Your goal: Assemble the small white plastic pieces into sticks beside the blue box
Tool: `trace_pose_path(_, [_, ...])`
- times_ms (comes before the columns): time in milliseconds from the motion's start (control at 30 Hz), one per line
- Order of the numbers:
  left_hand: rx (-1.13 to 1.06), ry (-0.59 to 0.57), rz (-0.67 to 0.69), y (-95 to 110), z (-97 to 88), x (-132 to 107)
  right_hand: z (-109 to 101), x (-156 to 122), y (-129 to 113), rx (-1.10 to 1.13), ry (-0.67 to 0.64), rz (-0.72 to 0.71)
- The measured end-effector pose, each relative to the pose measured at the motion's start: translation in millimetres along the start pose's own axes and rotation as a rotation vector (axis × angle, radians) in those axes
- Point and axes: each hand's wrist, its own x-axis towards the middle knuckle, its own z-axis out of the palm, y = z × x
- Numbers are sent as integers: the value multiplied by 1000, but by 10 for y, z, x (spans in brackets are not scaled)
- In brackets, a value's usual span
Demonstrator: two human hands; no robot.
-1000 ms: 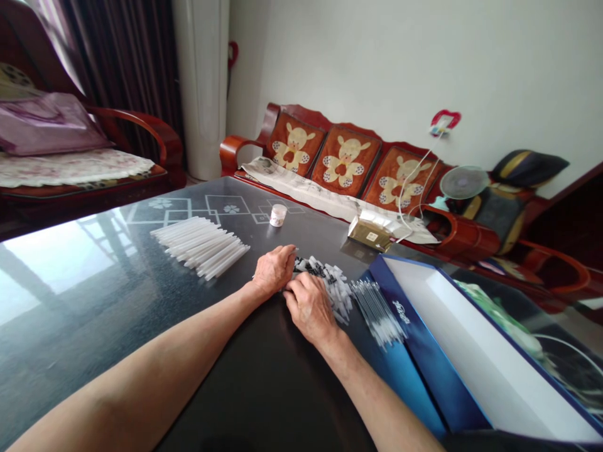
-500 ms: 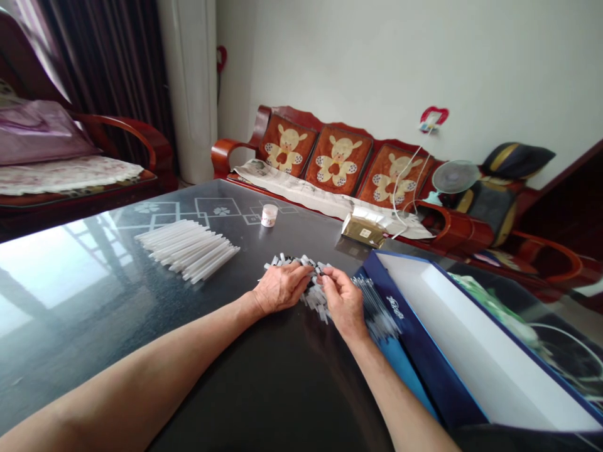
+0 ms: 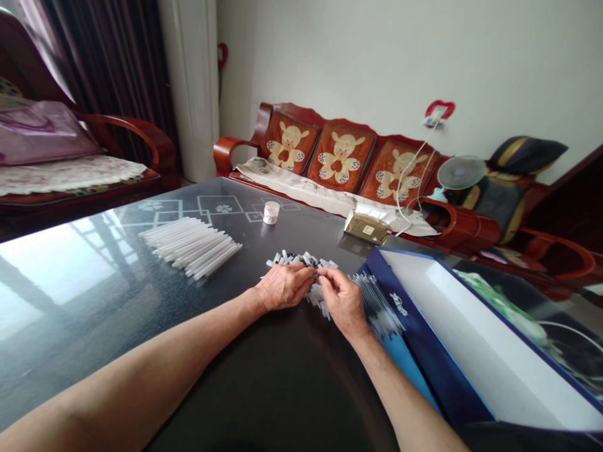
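Observation:
My left hand (image 3: 286, 286) and my right hand (image 3: 345, 300) meet fingertip to fingertip over a loose heap of small white and black pen caps (image 3: 320, 302). Both hands are closed in a pinch, and whatever small piece lies between the fingers is hidden. To the right of my right hand lies a bundle of thin clear pen refills (image 3: 377, 301), partly on a blue surface. A row of white pen barrels (image 3: 191, 246) rests on the dark table (image 3: 264, 389), left of the heap.
Beyond the heap stands a small white jar (image 3: 271, 213). A gold tissue box (image 3: 366, 228) is at the table's far edge. The long blue box (image 3: 452, 351), white inside, flanks my right arm. Behind is a wooden sofa (image 3: 294, 114) with bear cushions; a small fan (image 3: 460, 172) stands at right.
My fingertips have come closer together, the two hands now touching above the heap. The whole view has shifted slightly; the pen barrels and jar keep their places on the table.

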Motion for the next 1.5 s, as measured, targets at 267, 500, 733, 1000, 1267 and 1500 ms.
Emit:
trace_pose_path(267, [-40,39,28,-15,-1,-2,-19,28,27,367,-101,255])
trace_pose_path(500, [-37,38,72,-21,-4,-9,-120,55,-29,291,-190,227])
trace_pose_path(733, [13,5,96,42,-48,1,-149,38,-87,-144,-136,1])
trace_pose_path(1000, [33,-4,84,39,-34,-3,-141,39,-65,-195,-93,-32])
trace_pose_path(1267, [26,8,82,39,-41,-6,-137,47,-98,-273,-114,-150])
trace_pose_path(1500, [34,-7,99,49,-44,-8,-93,21,-69,-310,-88,-74])
